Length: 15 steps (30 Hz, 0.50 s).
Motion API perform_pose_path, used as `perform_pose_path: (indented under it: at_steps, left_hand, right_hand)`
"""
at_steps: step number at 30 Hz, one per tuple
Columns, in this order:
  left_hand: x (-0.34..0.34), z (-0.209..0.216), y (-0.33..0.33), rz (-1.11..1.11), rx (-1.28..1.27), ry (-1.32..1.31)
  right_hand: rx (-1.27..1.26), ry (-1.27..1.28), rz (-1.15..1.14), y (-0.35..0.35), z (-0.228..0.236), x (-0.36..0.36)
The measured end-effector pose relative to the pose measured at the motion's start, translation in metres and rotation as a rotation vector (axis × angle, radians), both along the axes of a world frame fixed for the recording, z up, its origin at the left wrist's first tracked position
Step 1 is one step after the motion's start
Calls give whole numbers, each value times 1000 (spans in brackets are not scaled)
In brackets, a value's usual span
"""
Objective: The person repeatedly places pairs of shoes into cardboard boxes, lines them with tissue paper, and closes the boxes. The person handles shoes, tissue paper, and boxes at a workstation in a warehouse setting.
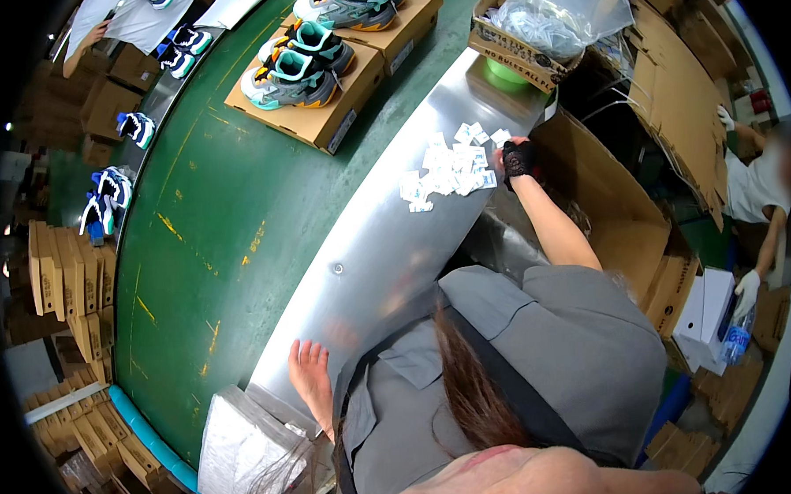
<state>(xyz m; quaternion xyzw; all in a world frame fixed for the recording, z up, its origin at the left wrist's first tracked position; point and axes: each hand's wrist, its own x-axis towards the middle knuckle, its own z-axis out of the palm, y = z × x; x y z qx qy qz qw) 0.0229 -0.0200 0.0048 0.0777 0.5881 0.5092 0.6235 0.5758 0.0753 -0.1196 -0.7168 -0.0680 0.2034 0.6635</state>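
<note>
A grey shirt [585,345], a dark strap [508,388] and a black fingerless glove [519,159] are worn.

A shiny metal bench [369,248] carried a loose, overlapping pile of small white packets [449,167] toward its far end, with a green bowl [505,75] beyond them. Alongside, a green belt [226,201] with yellow marks bore two brown boxes [345,105]. Blue-and-white shoes [136,128] sat spaced along a narrow grey ledge [157,97].
</note>
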Motion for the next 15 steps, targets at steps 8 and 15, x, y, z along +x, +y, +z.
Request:
perform_pose_path:
  at_steps: [8, 15]
  left_hand:
    - [139, 60, 77, -632, 215, 2]
    - [158, 53, 97, -411, 301, 118]
  right_hand:
    - [362, 197, 1087, 28, 103, -115]
    - [441, -448, 1569, 82, 177, -197]
